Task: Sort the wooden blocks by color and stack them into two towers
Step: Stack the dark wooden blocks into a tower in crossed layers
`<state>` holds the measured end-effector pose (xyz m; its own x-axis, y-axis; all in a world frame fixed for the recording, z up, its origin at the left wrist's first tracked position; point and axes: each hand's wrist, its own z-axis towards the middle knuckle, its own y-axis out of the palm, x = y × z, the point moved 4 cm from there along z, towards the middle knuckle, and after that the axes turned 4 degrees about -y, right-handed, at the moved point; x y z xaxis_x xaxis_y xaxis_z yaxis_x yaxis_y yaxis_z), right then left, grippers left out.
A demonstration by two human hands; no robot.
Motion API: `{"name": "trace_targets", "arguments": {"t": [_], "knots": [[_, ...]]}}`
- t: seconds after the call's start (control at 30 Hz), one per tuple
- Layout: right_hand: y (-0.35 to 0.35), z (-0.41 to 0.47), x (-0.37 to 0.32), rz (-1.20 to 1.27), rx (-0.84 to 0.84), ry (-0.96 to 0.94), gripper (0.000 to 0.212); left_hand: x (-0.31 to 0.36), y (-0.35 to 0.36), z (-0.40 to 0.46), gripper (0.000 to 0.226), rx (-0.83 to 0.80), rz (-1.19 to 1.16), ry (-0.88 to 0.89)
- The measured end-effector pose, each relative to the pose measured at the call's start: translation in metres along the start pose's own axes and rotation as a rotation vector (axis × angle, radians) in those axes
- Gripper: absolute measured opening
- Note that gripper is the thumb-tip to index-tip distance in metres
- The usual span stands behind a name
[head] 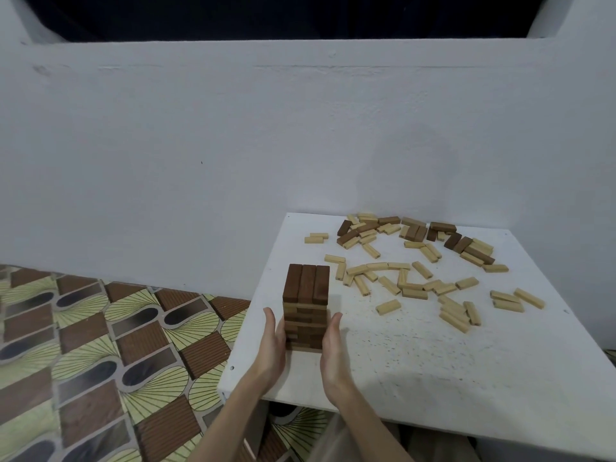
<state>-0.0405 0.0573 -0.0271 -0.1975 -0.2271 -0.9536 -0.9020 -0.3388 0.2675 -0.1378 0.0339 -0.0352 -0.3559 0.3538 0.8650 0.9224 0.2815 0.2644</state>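
Left hand (275, 341) and right hand (331, 343), fingers straight, palms flat against opposite flanks of dark brown wooden block tower (306, 306) near front-left edge of white speckled worktop (433, 368). Best squared with light, even pressure, layers kept flush. Beyond: scattered pale rectangular wooden blocks (410, 281), smooth-faced; loose dark brown blocks (466, 243) farther back.

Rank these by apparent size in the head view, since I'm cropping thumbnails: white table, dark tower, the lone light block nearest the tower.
1. white table
2. dark tower
3. lone light block
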Motion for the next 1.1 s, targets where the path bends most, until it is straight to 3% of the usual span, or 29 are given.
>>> {"name": "trace_targets", "arguments": {"t": [0.2, 0.37, 0.47, 0.63, 0.8, 0.93, 1.1], "knots": [[0.010, 0.003, 0.003, -0.036, -0.009, -0.008, 0.074, 0.000, -0.010, 0.003, 0.072, 0.013, -0.029, -0.001], [0.007, 0.002, -0.002, -0.031, 0.010, 0.017, 0.051, 0.004, -0.010, 0.000, 0.071, 0.011, -0.036, 0.040], [-0.001, 0.003, -0.002, 0.082, -0.002, 0.054, 0.068, 0.006, -0.014, -0.003, 0.072, 0.018, -0.074, 0.060], [-0.004, 0.003, -0.003, 0.083, -0.021, 0.060, 0.076, 0.010, -0.011, -0.005, 0.071, 0.019, -0.057, 0.063], [0.004, 0.002, -0.001, -0.062, -0.018, 0.029, 0.057, 0.010, -0.004, -0.004, 0.070, 0.051, -0.017, 0.057], [0.002, -0.003, -0.013, -0.012, 0.015, 0.021, 0.045, 0.016, -0.009, -0.008, 0.073, 0.074, -0.025, 0.075], [-0.008, 0.003, -0.047, -0.016, 0.059, -0.048, 0.090, 0.056, -0.018, -0.020, 0.074, 0.182, 0.014, 0.225]]}}
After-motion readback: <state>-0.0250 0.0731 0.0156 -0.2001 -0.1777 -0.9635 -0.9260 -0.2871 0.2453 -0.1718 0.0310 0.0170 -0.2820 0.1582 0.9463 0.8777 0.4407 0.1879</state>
